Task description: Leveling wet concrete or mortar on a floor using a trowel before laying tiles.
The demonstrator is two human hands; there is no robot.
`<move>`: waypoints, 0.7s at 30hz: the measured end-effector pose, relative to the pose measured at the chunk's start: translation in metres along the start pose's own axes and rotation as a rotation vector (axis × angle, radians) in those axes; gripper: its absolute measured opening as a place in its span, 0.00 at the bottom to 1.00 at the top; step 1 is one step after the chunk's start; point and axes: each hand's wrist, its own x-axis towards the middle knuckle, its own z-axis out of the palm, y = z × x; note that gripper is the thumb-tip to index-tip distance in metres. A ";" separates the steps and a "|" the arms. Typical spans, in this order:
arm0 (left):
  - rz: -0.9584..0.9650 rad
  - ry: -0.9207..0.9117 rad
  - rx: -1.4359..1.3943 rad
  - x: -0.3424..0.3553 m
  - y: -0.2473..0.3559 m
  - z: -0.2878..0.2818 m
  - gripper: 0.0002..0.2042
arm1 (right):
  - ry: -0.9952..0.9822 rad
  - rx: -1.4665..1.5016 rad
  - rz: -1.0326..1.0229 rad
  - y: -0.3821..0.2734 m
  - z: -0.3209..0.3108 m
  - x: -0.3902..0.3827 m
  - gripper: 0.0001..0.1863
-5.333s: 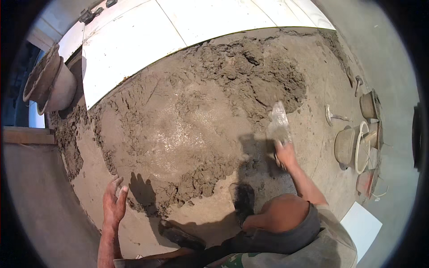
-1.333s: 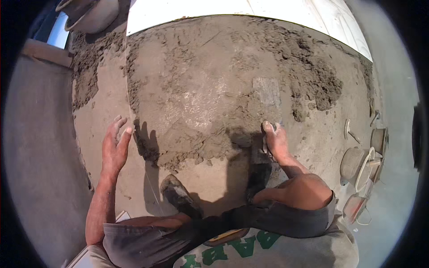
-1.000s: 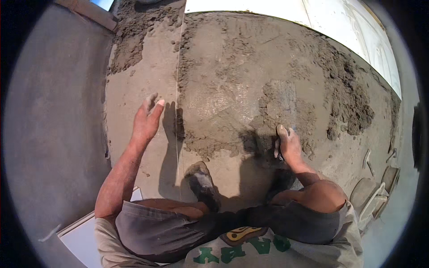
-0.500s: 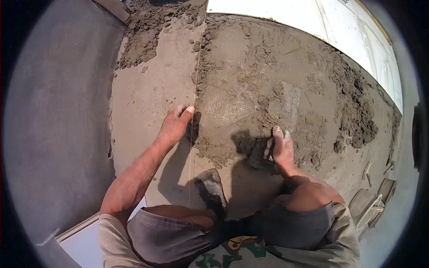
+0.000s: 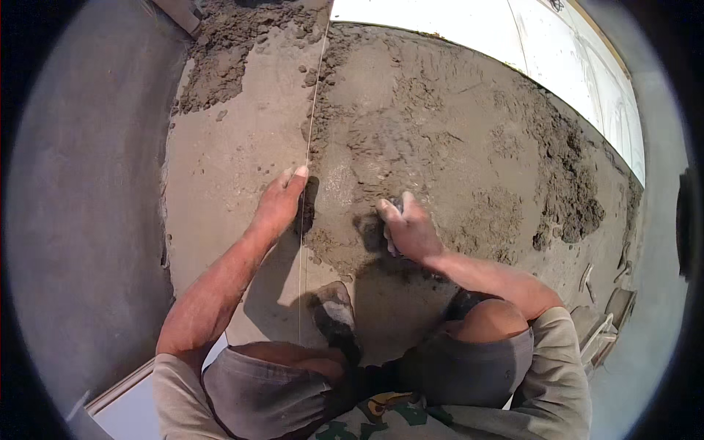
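My left hand (image 5: 282, 198) is pinched at a taut pale string (image 5: 315, 95) running lengthwise across the floor. My right hand (image 5: 411, 231) is closed round the dark handle of a trowel on the wet grey mortar bed (image 5: 462, 139); its blade is smeared and hard to make out. Rough mortar lumps (image 5: 579, 213) lie to the right, more (image 5: 213, 81) at the upper left. White tiles (image 5: 557, 59) border the bed at the far side. My booted foot (image 5: 334, 319) stands below my hands.
Grey walls (image 5: 88, 198) rise on both sides. A wooden piece (image 5: 176, 15) sits at the upper left. Loose white tiles (image 5: 132, 396) lie at the lower left. Tools and buckets (image 5: 609, 323) stand along the right wall.
My left hand has moved inward from open beside the mortar to pinched at the string. My right hand has shifted left and forward with the trowel. The view has turned too.
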 end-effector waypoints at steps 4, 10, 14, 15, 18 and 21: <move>-0.006 -0.082 -0.174 0.005 0.014 -0.009 0.32 | -0.312 -0.129 0.109 -0.053 -0.021 0.025 0.18; 0.007 -0.025 -0.248 0.000 0.030 0.003 0.33 | -0.247 -0.442 0.295 -0.071 -0.124 0.062 0.17; 0.027 0.046 -0.168 0.009 0.027 -0.001 0.33 | -0.397 -0.656 0.257 -0.063 -0.157 0.055 0.19; 0.098 0.072 -0.158 0.012 0.023 0.001 0.32 | -0.397 -0.652 0.259 -0.066 -0.151 0.047 0.19; -0.040 -0.049 -0.170 0.017 0.024 -0.010 0.32 | -0.608 -0.780 -0.088 -0.072 -0.112 0.022 0.19; -0.041 -0.109 -0.300 0.017 0.029 0.002 0.32 | -0.598 -0.777 -0.332 -0.035 -0.089 0.017 0.21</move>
